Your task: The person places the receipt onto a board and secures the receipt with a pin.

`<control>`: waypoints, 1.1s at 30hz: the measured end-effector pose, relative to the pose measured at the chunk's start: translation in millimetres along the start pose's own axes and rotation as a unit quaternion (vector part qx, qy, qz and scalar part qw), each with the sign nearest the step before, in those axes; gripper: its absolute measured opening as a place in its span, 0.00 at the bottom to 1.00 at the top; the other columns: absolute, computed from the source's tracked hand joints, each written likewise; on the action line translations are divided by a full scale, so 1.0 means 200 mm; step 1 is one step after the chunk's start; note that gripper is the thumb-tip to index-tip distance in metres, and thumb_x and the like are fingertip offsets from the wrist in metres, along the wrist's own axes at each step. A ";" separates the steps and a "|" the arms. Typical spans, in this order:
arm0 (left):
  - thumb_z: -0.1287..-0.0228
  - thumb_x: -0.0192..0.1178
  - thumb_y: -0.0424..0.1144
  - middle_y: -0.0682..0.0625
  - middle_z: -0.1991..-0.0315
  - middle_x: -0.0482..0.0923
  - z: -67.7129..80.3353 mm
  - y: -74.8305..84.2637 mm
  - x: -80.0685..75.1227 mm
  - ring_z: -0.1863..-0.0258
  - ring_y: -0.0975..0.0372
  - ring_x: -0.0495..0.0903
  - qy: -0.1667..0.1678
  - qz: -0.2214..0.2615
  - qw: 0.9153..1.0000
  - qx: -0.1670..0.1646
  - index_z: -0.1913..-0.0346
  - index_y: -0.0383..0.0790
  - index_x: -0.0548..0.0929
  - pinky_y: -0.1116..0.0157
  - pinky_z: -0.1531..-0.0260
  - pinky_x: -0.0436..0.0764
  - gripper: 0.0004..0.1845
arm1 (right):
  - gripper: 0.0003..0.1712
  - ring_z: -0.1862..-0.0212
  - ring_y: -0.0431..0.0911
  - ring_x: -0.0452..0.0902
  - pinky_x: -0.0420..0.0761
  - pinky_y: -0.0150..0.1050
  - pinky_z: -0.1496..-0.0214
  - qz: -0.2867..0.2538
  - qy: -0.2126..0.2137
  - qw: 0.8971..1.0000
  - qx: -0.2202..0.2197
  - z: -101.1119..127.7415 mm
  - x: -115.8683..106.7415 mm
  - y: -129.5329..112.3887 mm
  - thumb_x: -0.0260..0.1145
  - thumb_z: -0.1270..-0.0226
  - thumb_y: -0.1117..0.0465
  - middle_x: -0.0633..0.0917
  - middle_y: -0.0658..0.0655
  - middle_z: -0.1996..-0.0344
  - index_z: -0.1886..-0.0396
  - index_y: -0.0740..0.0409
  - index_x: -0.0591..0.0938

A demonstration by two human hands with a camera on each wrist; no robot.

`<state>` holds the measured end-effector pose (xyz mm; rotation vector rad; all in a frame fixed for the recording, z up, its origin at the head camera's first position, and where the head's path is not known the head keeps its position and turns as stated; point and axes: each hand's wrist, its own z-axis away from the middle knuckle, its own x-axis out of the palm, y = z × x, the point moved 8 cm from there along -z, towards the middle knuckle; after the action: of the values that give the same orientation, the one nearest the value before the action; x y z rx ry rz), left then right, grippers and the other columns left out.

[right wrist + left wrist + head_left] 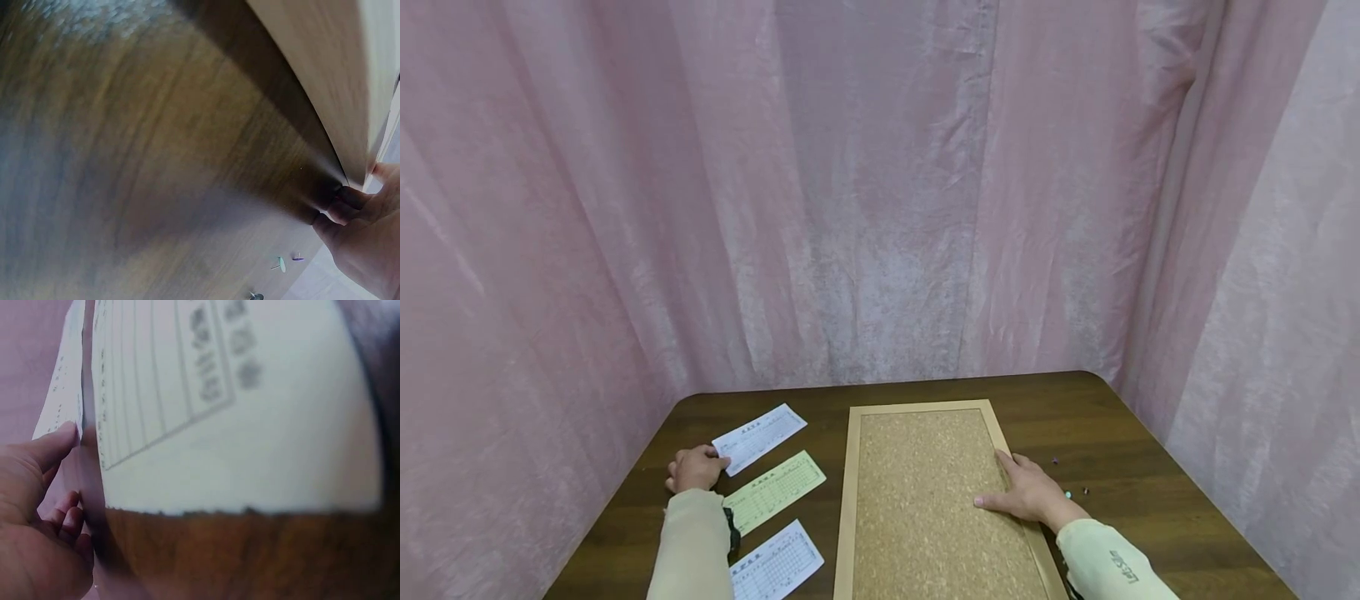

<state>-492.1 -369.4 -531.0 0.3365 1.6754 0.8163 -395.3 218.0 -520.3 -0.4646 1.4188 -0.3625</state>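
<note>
A white printed paper slip (760,437) lies at the back left of the table. My left hand (695,468) pinches its near left edge; in the left wrist view the thumb (62,439) overlaps the slip and the other fingers are curled below. A green printed slip (778,487) and another white slip (778,562) lie in front of it, partly covered by my left forearm. In the middle lies a wood-framed corkboard (925,500). My right hand (1026,492) holds its right side, thumb over the cork, fingertips (322,222) down at the frame's outer side.
Several small pushpins (280,265) lie on the dark wooden table (1120,450) just right of my right hand. Pink curtains (880,208) hang behind the table and along both sides.
</note>
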 end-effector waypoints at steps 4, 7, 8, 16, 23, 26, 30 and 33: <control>0.38 0.62 0.41 0.24 0.47 0.66 0.02 0.03 -0.02 0.44 0.30 0.59 0.016 0.015 1.000 -0.006 0.52 0.29 0.82 0.35 0.48 0.57 0.18 | 0.62 0.31 0.74 0.57 0.63 0.71 0.39 -0.002 0.001 1.000 -0.001 -0.01 0.00 0.01 0.72 0.49 0.29 0.61 0.78 0.31 0.24 0.62 0.62; 0.36 0.60 0.41 0.25 0.47 0.72 0.03 0.05 -0.03 0.45 0.31 0.63 0.023 0.030 0.999 -0.008 0.51 0.28 0.83 0.37 0.46 0.62 0.19 | 0.63 0.31 0.74 0.56 0.63 0.71 0.39 -0.003 0.000 1.000 -0.001 -0.01 0.01 0.01 0.72 0.49 0.29 0.61 0.78 0.31 0.24 0.62 0.61; 0.35 0.60 0.40 0.26 0.48 0.74 0.03 0.05 -0.03 0.46 0.32 0.66 0.022 0.037 0.999 -0.008 0.50 0.27 0.83 0.38 0.46 0.64 0.19 | 0.63 0.31 0.74 0.56 0.63 0.71 0.39 -0.003 -0.001 1.000 -0.001 -0.01 0.01 0.01 0.72 0.49 0.29 0.61 0.78 0.31 0.24 0.62 0.61; 0.33 0.60 0.37 0.28 0.50 0.79 0.00 0.08 -0.06 0.51 0.39 0.76 0.040 0.063 0.997 0.011 0.49 0.23 0.81 0.43 0.48 0.72 0.18 | 0.62 0.32 0.75 0.57 0.64 0.70 0.39 -0.005 0.001 1.000 -0.007 0.00 0.00 0.00 0.72 0.49 0.29 0.61 0.79 0.31 0.24 0.63 0.61; 0.33 0.60 0.36 0.29 0.51 0.79 -0.01 0.13 -0.11 0.52 0.39 0.75 0.060 0.077 0.995 0.014 0.50 0.24 0.82 0.44 0.50 0.72 0.17 | 0.62 0.32 0.75 0.56 0.64 0.71 0.40 -0.009 -0.001 1.000 -0.008 0.01 0.00 0.00 0.71 0.48 0.29 0.60 0.80 0.31 0.24 0.63 0.61; 0.32 0.60 0.36 0.29 0.52 0.80 0.01 0.16 -0.13 0.53 0.41 0.77 0.057 0.085 0.995 0.015 0.50 0.24 0.81 0.45 0.52 0.74 0.16 | 0.62 0.32 0.75 0.56 0.64 0.71 0.40 -0.006 -0.002 1.000 -0.006 0.01 0.00 0.00 0.71 0.48 0.29 0.60 0.79 0.31 0.24 0.62 0.61; 0.32 0.60 0.34 0.31 0.53 0.80 0.02 0.21 -0.16 0.57 0.43 0.77 0.054 0.092 0.994 0.018 0.50 0.24 0.81 0.48 0.56 0.75 0.15 | 0.63 0.31 0.75 0.55 0.64 0.71 0.40 -0.007 -0.005 1.000 -0.005 0.01 0.00 0.00 0.71 0.48 0.28 0.60 0.79 0.31 0.24 0.62 0.61; 0.32 0.61 0.34 0.31 0.54 0.81 0.03 0.25 -0.19 0.57 0.43 0.77 0.056 0.081 0.995 0.027 0.51 0.24 0.82 0.49 0.57 0.76 0.14 | 0.63 0.32 0.75 0.56 0.64 0.70 0.40 -0.007 -0.004 1.000 -0.007 0.01 -0.01 -0.01 0.71 0.48 0.29 0.60 0.80 0.31 0.24 0.63 0.61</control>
<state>-486.2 -356.0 -470.0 0.4782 1.7942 0.9249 -392.8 218.1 -518.2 -0.4872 1.4121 -0.3603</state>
